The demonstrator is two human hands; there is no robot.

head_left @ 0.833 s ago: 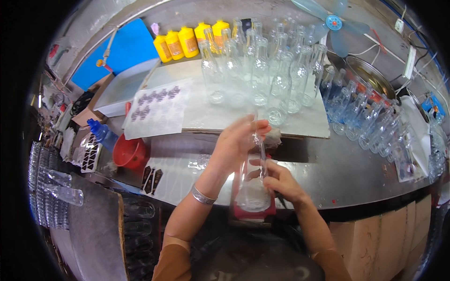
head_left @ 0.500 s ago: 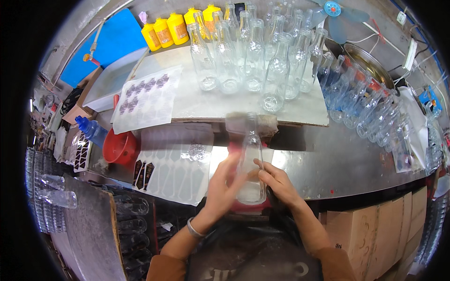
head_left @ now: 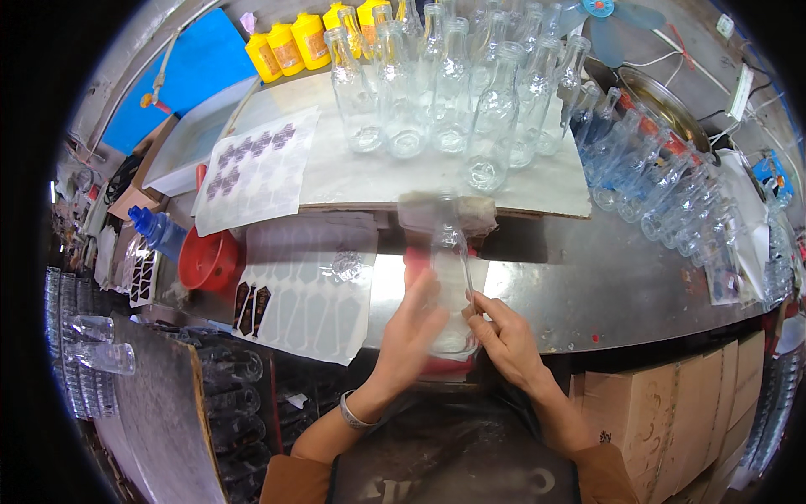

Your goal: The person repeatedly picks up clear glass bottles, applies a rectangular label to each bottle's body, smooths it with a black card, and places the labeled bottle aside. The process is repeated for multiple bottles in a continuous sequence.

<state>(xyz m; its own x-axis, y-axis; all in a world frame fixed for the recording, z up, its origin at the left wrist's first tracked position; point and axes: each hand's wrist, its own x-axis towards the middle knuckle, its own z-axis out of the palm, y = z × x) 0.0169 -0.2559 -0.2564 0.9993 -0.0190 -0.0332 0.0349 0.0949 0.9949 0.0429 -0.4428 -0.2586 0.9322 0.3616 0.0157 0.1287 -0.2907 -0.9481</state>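
A clear glass bottle [head_left: 453, 269] lies in front of me, its neck pointing away toward a pale cloth-wrapped block [head_left: 470, 217] and its base toward me. Under its body shows a red support [head_left: 445, 366]. My left hand [head_left: 407, 332] is along the bottle's left side, its fingers smeared by motion. At the right edge of the bottle my right hand [head_left: 510, 343] is closed, thumb and fingertips pressed together against the glass. Whether a thin piece sits between those fingertips I cannot make out. Left of the hands lies a sheet of label backing [head_left: 315, 290] with a few dark labels [head_left: 251, 309] on it.
Several upright clear bottles [head_left: 451, 92] stand on a raised white board [head_left: 336, 181] behind the hands. Another label sheet [head_left: 256, 168] overhangs its left edge. A red bucket [head_left: 206, 260] is at left, leaning bottles [head_left: 655, 185] at right, cardboard boxes [head_left: 638, 403] below right.
My left hand has shifted slightly along the bottle and remains blurred. My right fingertips have drawn closer together at the bottle's right edge. The view has tilted slightly.
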